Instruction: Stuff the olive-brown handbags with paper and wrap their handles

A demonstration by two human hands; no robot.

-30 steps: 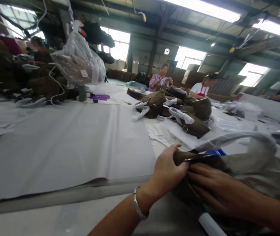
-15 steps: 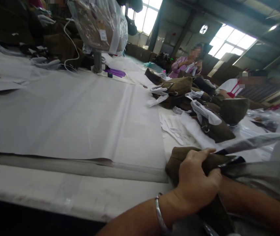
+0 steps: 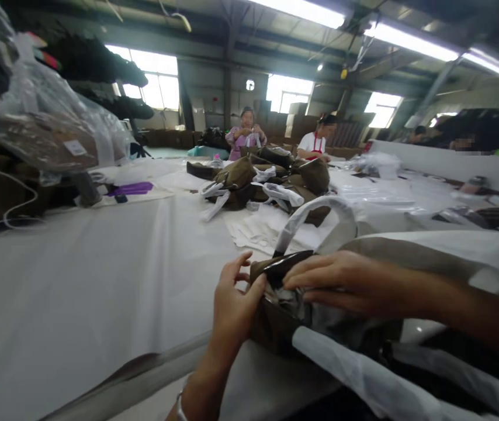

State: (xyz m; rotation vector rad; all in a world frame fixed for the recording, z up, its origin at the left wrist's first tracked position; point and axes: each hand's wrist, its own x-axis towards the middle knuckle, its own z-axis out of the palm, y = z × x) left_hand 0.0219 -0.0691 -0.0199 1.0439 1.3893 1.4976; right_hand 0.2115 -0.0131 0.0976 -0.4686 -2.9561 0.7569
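1. Brown bag (image 3: 271, 327) sits on the near part of the pale surface (image 3: 262, 386), a bit right of the middle, with its mouth open
2. The left hand (image 3: 234, 298) is gripping the left end of the bag, its thumb at the rim of the mouth and its fingers round the far side
3. The right hand (image 3: 346, 280) has straight fingers, with their tips at the mouth of the bag, and I cannot tell if they pinch anything
4. Something pale shows in the mouth, between the two hands, but it is too blurry to name
5. One curved handle (image 3: 332, 202), wrapped in white, stands up on the far side of the bag
6. Another wrapped strap (image 3: 346, 356) starts at the near side of the bag and runs down to the right
7. A big grey sheet (image 3: 83, 292) lies on the surface to the left of the bag, and part of its near edge curls up
8. A pile of brown bags (image 3: 236, 175) lies farther back, with white-wrapped handles poking out
9. Purple strips (image 3: 131, 188) lie at the left, near a clear plastic bag (image 3: 104, 131)
10. Behind the pile are a person in a pink top (image 3: 236, 137) and a person in a red apron (image 3: 308, 143)
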